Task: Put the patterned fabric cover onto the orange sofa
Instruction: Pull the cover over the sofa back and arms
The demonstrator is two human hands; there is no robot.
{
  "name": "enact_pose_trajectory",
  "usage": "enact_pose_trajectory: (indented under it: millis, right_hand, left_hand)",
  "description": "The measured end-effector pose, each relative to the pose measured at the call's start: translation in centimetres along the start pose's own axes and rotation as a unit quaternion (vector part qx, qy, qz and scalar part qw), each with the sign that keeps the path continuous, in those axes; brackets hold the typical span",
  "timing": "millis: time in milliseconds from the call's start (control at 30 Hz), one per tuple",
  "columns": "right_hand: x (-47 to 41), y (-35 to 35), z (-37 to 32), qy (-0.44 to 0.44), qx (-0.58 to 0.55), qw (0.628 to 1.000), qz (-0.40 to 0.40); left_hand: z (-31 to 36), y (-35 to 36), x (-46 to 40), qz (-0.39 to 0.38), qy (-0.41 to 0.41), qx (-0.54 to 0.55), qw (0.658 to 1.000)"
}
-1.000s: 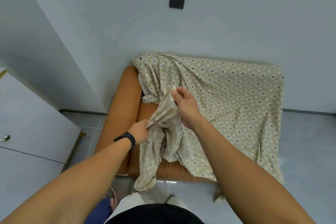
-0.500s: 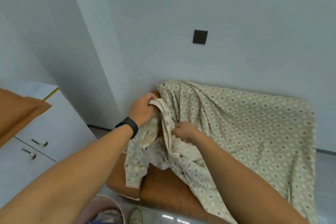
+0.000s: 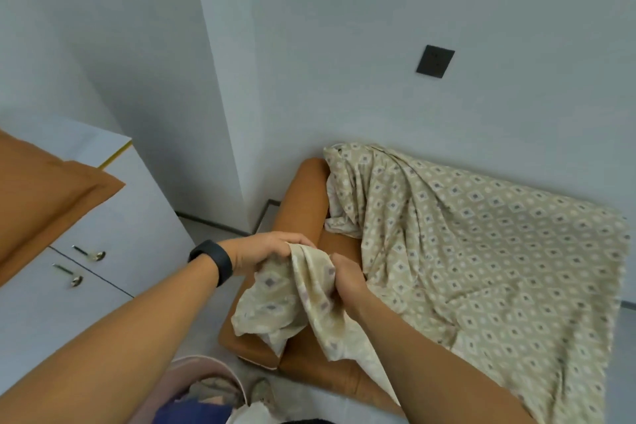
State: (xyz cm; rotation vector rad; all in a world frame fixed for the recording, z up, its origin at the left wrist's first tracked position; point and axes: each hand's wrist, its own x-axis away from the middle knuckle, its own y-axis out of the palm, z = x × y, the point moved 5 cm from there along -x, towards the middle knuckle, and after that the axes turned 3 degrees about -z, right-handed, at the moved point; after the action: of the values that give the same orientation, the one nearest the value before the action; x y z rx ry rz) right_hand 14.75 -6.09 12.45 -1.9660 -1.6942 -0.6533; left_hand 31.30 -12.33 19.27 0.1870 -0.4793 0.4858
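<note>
Head view, both hands — left hand (image 3: 266, 253), right hand (image 3: 346, 277) — gripping bunched patterned cover (image 3: 481, 251), above orange sofa (image 3: 303, 203)

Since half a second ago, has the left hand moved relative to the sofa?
Yes. The left hand, gripping the patterned cover, has dropped from the orange sofa backrest's left corner toward the front of its armrest.

Both hands, left hand (image 3: 265, 251) and right hand (image 3: 346, 277), gripping bunched patterned cover (image 3: 481, 251) over orange sofa (image 3: 303, 203).
</note>
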Motion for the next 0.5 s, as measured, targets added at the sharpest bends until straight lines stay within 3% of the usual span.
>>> enact_pose_trajectory:
  millis: [67, 100, 167, 233, 300, 367, 500]
  right_hand:
    - [1.1, -0.2, -0.3, -0.075, 0.078, 0.993, 0.045]
    - [1.8, -0.3, -0.4, -0.095, 0.096, 0.989, 0.055]
    - [2.5, -0.6, 0.6, -0.098, 0.097, 0.989, 0.051]
    - [3.1, -0.3, 1.2, -0.097, 0.088, 0.991, 0.025]
    - [3.7, -0.3, 2.1, -0.097, 0.07, 0.993, 0.022]
    - [4.0, -1.3, 3.0, -0.097, 0.042, 0.993, 0.051]
    - [4.2, -4.8, 3.8, -0.099, 0.049, 0.99, 0.088]
  left_hand:
    - [-1.7, -1.4, -0.1, -0.079, -0.03, 0.076, 0.994]
    - [-2.3, -2.4, -0.8, -0.069, -0.027, 0.105, 0.992]
    - [-2.5, -4.0, -2.8, 0.044, -0.016, 0.116, 0.992]
    - [-2.7, -4.1, -5.2, 0.119, -0.048, 0.006, 0.992]
    - [-5.2, -1.7, -8.4, 0.005, -0.133, -0.148, 0.98]
    - [-8.7, 1.4, -10.6, -0.12, -0.231, -0.165, 0.951]
    - [-10.0, 4.3, -12.1, -0.077, -0.263, 0.002, 0.962]
